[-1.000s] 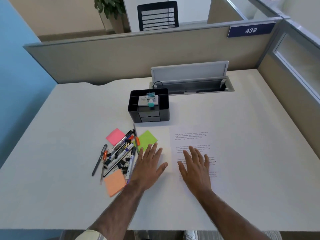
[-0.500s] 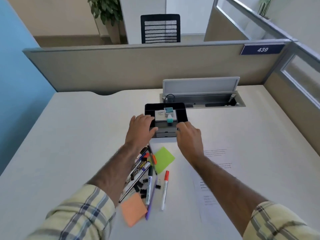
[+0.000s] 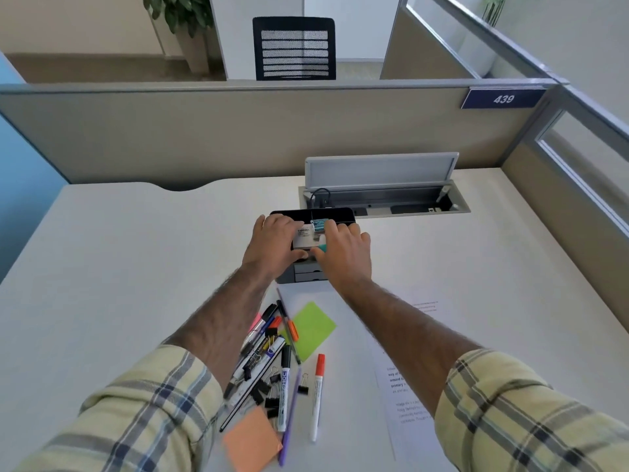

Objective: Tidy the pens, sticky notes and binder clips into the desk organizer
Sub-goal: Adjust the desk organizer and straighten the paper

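Note:
The black desk organizer (image 3: 340, 214) stands mid-desk with small drawers (image 3: 308, 273) at its front. A white box (image 3: 302, 237) labelled "camlin" lies in it, with a teal item (image 3: 319, 225) on top. My left hand (image 3: 272, 245) grips the box from the left, thumb at its front edge. My right hand (image 3: 345, 252) closes over the teal item from the right. Near me lie a pile of pens (image 3: 265, 352), black binder clips (image 3: 269, 395), a red-capped marker (image 3: 317, 396), a green sticky note (image 3: 311, 330) and an orange sticky note (image 3: 252, 437).
A printed sheet (image 3: 401, 407) lies under my right forearm. Behind the organizer a cable tray (image 3: 384, 199) is sunk into the desk, its lid standing open. Beige partitions wall the desk at the back and right. A pink note (image 3: 255, 322) peeks from under the pens.
Both hands left the desk near me and reached forward to the organizer. They then closed in from its sides onto the white box and teal item on top.

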Available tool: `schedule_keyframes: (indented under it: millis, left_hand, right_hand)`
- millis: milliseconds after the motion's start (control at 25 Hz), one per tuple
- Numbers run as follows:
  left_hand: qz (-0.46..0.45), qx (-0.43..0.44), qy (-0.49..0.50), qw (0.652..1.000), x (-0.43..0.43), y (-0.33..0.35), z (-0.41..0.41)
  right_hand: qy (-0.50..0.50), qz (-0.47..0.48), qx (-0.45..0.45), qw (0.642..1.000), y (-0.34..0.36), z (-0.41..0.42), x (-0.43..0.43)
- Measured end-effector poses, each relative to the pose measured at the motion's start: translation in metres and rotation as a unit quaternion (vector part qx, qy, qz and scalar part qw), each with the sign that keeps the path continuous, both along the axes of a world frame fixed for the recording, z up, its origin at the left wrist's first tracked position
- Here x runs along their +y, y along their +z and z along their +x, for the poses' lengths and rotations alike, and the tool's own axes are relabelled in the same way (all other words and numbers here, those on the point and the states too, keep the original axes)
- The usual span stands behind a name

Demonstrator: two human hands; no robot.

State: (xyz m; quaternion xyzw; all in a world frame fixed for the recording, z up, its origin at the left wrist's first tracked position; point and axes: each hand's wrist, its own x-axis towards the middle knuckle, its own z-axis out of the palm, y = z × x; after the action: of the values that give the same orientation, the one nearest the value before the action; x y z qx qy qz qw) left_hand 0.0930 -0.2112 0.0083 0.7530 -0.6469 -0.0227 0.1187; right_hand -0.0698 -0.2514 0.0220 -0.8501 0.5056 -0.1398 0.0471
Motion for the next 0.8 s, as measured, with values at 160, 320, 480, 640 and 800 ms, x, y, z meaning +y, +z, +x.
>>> schedule_keyframes:
  millis: [160,320,480,640,800]
  left_hand:
    - [0.009,-0.005,-0.003,1.0,-0.007,0.0,0.0]
    - [0.03,-0.005,-0.012,0.999,-0.012,0.004,0.001]
    - [0.043,-0.029,-0.028,0.998,-0.016,0.01,0.004]
    - [0.025,-0.038,-0.056,0.997,-0.017,0.017,0.01]
    - [-0.009,-0.035,-0.07,0.997,-0.018,0.025,0.009]
  right_hand:
    - [-0.015,0.022,-0.048,0.998,0.001,0.005,-0.001]
    - [-0.047,0.059,-0.175,0.982,0.014,-0.001,-0.01]
    - [-0.058,0.065,-0.256,0.963,0.026,-0.014,-0.02]
    - [-0.054,0.066,-0.305,0.949,0.031,-0.029,-0.03]
    - [-0.067,0.08,-0.308,0.945,0.032,-0.041,-0.033]
